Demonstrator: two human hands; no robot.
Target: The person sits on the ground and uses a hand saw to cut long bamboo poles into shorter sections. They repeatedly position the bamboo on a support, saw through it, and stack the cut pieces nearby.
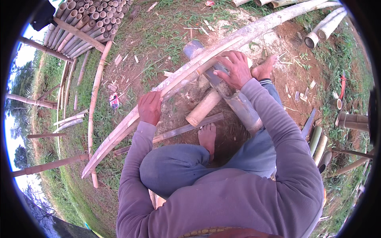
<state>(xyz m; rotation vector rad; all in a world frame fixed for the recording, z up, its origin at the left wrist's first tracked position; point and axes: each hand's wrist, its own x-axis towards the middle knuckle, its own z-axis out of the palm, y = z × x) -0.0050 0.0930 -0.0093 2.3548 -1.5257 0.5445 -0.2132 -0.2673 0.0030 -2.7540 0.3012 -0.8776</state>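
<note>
A long, pale split bamboo pole (186,74) slants across the view from lower left to upper right. My left hand (150,108) is closed round its edge, left of the middle. Farther along, my right hand (235,70) has its fingers spread, the fingertips touching the pole's near edge and the thumb apart. Beneath the pole lies a thick grey bamboo log (242,108), with a shorter bamboo piece (204,108) set crosswise against it. My bare feet are on the ground on either side of these pieces.
A stack of cut bamboo (93,23) stands at the far left beside a bamboo rail (99,87). A flat bamboo strip (186,129) lies before my left knee. To the right are a grey blade (308,123) and bamboo offcuts (315,137). Chips and sawdust litter the ground.
</note>
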